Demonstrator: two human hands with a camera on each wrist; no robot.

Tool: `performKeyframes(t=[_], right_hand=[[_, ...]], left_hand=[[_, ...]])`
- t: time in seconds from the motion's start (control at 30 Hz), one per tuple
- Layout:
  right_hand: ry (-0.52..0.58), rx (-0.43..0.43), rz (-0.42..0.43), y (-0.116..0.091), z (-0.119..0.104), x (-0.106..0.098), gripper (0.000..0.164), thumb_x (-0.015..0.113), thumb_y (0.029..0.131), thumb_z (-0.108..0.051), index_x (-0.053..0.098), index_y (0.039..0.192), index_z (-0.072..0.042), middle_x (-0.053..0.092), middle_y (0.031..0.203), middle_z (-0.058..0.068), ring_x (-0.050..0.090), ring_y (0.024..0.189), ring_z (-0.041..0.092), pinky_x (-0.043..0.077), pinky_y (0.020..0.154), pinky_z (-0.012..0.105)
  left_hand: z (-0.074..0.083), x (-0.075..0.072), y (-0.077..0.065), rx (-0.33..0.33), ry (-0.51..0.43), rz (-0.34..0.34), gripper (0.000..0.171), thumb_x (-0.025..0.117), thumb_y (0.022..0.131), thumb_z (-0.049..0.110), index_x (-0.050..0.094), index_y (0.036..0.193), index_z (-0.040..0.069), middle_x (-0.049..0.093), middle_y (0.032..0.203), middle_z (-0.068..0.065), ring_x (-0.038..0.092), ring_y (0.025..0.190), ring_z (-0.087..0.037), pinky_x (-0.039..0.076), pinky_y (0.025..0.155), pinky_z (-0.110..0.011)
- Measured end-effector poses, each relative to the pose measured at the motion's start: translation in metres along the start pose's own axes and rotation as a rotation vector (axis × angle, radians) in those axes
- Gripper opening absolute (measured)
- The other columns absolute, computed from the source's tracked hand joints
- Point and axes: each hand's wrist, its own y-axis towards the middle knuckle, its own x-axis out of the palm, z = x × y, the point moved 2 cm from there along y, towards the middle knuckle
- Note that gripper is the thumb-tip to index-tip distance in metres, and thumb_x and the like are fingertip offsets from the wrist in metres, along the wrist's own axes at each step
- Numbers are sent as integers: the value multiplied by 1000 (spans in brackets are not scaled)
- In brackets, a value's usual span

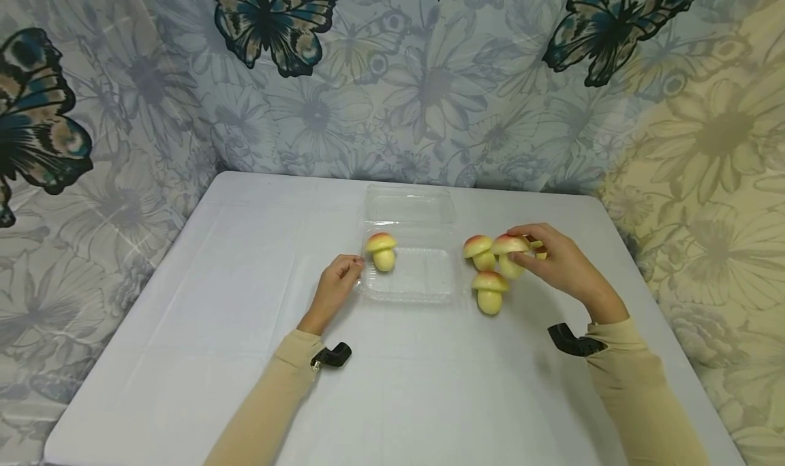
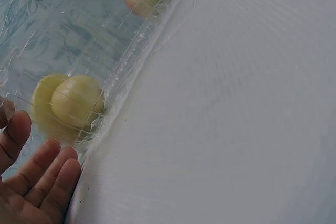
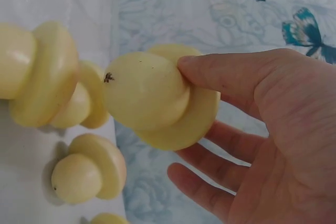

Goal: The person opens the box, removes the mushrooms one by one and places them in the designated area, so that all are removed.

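A clear plastic container (image 1: 409,297) lies with its lid (image 1: 409,207) folded back, and one toy mushroom (image 1: 383,252) with a red-and-yellow cap sits at its left side. My left hand (image 1: 339,282) pinches the container's left edge between thumb and forefinger, its other fingers (image 2: 60,182) loosely extended below. To the right of the container, my right hand (image 1: 555,261) holds another toy mushroom (image 3: 147,93) by thumb and fingertips, its pale stem toward the wrist camera. Beside that hand are more mushrooms, one at the left (image 1: 478,251) and one nearer me (image 1: 489,293).
Part of a further yellow mushroom shows behind my right fingers in the head view. The white table (image 1: 392,398) has rounded corners, and butterfly-and-flower patterned cloth (image 1: 429,98) surrounds its back and sides. Black wrist cameras sit on both sleeves.
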Motion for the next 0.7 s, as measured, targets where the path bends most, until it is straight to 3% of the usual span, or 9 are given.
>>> performKeyframes(t=[0.23,0.53,0.7], right_hand=[[-2,31,-8,-5,4,-1,41,66,99,-22,59,137,-10,58,135,16,54,119,31,47,92,41],[-7,45,11,-11,14,-4,46,67,99,-21,55,140,-7,55,138,22,51,124,38,44,92,52],[-9,52,15,-15,16,-5,44,67,99,-20,56,140,-7,54,140,21,51,121,34,44,90,49]], left_hand=[[3,0,-1,-14,-8,-9,32,55,102,12,56,72,-1,66,123,-18,61,124,-31,48,108,-43],[-1,1,0,0,-3,-6,31,56,100,12,57,73,-1,66,123,-17,62,122,-31,49,107,-43],[0,0,-1,-10,-12,-3,32,57,101,13,57,72,-1,66,123,-16,61,123,-30,49,108,-43]])
